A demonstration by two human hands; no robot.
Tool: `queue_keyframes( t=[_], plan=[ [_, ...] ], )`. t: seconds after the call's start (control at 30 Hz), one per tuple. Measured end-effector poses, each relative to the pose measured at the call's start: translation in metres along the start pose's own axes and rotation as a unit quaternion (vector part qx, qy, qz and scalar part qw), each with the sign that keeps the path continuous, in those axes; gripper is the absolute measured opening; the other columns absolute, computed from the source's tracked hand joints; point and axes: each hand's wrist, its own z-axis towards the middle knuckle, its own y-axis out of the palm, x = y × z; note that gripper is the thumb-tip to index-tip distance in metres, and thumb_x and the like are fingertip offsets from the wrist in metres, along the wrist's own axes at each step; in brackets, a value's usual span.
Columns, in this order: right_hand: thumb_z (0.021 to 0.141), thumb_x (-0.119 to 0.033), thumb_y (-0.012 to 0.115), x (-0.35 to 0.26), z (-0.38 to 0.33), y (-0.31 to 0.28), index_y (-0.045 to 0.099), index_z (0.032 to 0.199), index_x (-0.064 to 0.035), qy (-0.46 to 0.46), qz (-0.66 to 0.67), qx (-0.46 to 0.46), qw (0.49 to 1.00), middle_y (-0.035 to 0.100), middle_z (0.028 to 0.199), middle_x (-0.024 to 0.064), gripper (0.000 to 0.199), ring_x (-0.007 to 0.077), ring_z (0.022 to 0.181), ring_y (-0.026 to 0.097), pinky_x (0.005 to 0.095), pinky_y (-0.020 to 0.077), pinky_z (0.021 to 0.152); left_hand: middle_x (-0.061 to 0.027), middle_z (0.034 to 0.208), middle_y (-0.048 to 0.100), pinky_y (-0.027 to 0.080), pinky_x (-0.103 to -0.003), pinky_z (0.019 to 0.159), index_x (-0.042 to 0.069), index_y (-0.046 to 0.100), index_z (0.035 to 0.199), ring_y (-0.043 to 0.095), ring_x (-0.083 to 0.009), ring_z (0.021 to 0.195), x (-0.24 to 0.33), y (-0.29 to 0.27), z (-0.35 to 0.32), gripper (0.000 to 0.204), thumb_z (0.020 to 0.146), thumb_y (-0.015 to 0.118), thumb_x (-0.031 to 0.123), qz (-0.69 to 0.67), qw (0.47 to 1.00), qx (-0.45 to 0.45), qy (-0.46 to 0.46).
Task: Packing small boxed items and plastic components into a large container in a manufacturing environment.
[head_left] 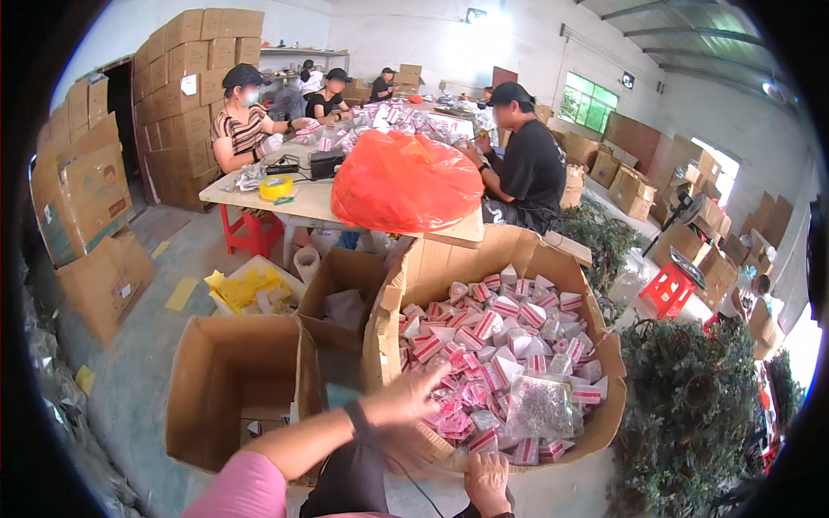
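Observation:
A large cardboard box [610,345] in front of me is heaped with small white-and-pink packets [488,324], many of them wedge-shaped. My left hand [404,397] reaches over its left side, fingers stretched toward the packets and holding nothing. A dark band circles that wrist. At the near rim my right hand [488,482] is closed with its fingers curled over the cardboard edge; part of the grip is hidden. On the heap between the hands and the far right wall lies a clear plastic bag [541,406].
To the left stand an open box [233,354] with a few packets inside and a smaller box [345,285]. A table [302,203] ahead carries a red plastic bag [406,181] and yellow tape [276,187]. Several people work around it. Artificial greenery [691,406] lies right.

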Motion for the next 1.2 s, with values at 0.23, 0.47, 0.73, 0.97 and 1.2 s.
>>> queue_keyframes(
  t=[0.23,0.47,0.73,0.97,1.2],
  plan=[
    [0.068,-0.013,0.058,0.008,-0.007,0.025,0.051,0.096,-0.0058,0.016,-0.080,0.062,0.995,0.051,0.082,0.0127,0.029,0.0306,0.084,0.050,0.0478,0.0366,0.087,-0.0057,0.085,0.053,0.045,-0.027,0.072,0.001,0.028,0.133,0.052,-0.0131,0.077,0.083,-0.174,0.092,0.057,0.082,0.052,0.011,-0.073,0.959,0.186,0.199],
    [0.062,-0.007,0.058,0.004,0.009,0.007,0.050,0.091,-0.0056,0.036,0.037,-0.010,0.999,0.049,0.080,0.0093,0.030,0.0272,0.080,0.048,0.0403,0.0362,0.076,-0.0057,0.078,0.059,0.046,-0.028,0.066,0.002,0.049,0.113,0.056,-0.0116,0.072,0.022,-0.108,0.114,0.041,0.077,0.060,0.019,0.066,0.997,-0.005,0.037],
    [0.068,-0.009,0.054,0.005,0.002,0.008,0.052,0.092,-0.0036,0.048,0.030,-0.015,0.998,0.051,0.082,0.0093,0.025,0.0260,0.081,0.049,0.0414,0.0365,0.077,-0.0191,0.089,0.061,0.046,-0.039,0.074,0.003,0.060,0.090,0.059,-0.0316,0.086,-0.056,0.026,0.105,0.029,0.064,0.059,0.013,0.140,0.971,-0.166,-0.101],
    [0.069,-0.009,0.053,0.005,0.007,0.010,0.052,0.090,-0.0043,0.063,0.035,-0.011,0.997,0.052,0.082,0.0090,0.022,0.0254,0.082,0.049,0.0407,0.0363,0.080,-0.0240,0.100,0.059,0.047,-0.039,0.079,-0.005,0.062,0.093,0.058,-0.0340,0.096,-0.074,0.059,0.137,0.030,0.069,0.055,0.011,0.203,0.939,-0.137,-0.243],
    [0.069,-0.011,0.052,0.007,0.005,0.008,0.051,0.089,-0.0058,0.059,0.039,-0.010,0.997,0.050,0.080,0.0065,0.021,0.0225,0.084,0.051,0.0386,0.0363,0.082,-0.0245,0.109,0.055,0.046,-0.038,0.084,0.000,0.061,0.100,0.055,-0.0327,0.103,-0.101,0.099,0.153,0.033,0.072,0.054,0.017,0.162,0.919,-0.104,-0.344]
  ],
)
